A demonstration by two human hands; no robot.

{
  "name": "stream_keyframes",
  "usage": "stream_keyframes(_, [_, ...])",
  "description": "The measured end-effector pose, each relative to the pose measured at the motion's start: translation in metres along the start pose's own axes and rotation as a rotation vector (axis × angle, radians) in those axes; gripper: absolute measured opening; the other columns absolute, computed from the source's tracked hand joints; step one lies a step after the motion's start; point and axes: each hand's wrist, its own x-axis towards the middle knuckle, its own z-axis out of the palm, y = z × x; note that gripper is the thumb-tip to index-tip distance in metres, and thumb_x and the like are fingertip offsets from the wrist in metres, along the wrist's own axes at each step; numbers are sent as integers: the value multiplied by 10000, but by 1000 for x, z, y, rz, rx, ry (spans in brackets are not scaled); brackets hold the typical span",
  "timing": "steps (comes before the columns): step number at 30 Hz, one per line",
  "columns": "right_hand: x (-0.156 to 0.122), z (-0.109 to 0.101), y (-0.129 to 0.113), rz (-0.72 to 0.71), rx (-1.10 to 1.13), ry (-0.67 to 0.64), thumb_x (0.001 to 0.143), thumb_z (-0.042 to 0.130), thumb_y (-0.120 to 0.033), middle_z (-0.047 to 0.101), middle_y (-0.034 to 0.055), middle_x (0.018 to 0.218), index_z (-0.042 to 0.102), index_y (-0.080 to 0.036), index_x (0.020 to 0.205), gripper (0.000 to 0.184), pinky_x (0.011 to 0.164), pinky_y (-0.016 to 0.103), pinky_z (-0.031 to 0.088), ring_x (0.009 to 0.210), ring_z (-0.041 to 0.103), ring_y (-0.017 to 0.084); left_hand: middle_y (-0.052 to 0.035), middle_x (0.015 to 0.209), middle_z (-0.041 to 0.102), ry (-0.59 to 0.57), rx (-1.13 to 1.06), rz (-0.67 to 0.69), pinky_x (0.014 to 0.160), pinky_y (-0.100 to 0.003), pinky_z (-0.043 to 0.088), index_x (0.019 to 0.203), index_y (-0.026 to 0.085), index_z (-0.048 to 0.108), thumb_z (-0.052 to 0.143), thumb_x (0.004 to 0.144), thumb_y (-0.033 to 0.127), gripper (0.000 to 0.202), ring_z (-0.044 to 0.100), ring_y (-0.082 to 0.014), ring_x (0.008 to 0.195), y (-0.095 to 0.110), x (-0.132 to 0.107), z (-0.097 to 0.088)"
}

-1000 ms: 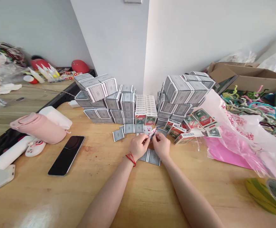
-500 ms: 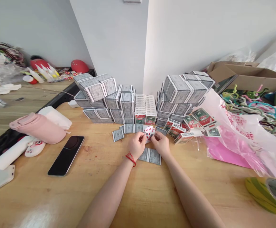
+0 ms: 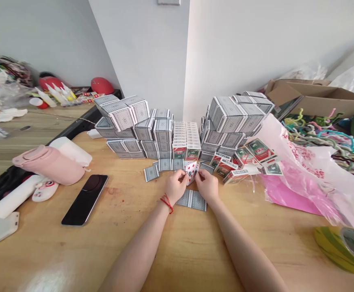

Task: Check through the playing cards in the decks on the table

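On my feed the change is small but clear: the left hand [image 3: 175, 186] and the right hand [image 3: 206, 185] have drawn closer, and the little fan of playing cards [image 3: 191, 172] that was tipped to the right now stands more upright between them, its red pips showing. The fan sits just above the hands and is held clear of the wooden table [image 3: 128, 251].

The left fingers [image 3: 180, 175] are pressed together and pinch the fan's lower left edge. The right fingers [image 3: 200, 174] are curled in against its right side, touching it, but from this angle I cannot tell whether they grip or only steady it.

A flat gray-backed card pack [image 3: 191, 200] lies on the table just below the wrists, and a short row of similar packs [image 3: 165, 164] sits just beyond the fan. Behind those rises a wall of stacked gray card packs [image 3: 134, 125], with red-and-green card boxes [image 3: 234, 177] spilled to the right near a pink plastic bag [image 3: 298, 174]. Off to the left lie a black phone [image 3: 85, 199] and a pink bottle [image 3: 48, 164], well apart from the hands, and a red string bracelet [image 3: 167, 202] circles the left wrist
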Motion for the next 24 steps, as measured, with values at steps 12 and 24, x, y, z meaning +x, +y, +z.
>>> stream_keyframes(12, [2,-3,-2,20,133,3,738,476,-305,691,36,743,646,-172,861,248,658,265,475,665,626,165,19,573,544,56,61,-9,512,-206,333,688,185,448,448,800,307,165,513,-104,540,-3,0,4])
stream_keyframes(24, [-2,2,1,-124,-247,91,784,431,-265,684,79,724,656,-157,871,264,626,272,444,663,622,188,32,537,527,-17,-48,-21,479,-196,320,644,185,415,463,791,336,216,488,-88,489,0,0,3])
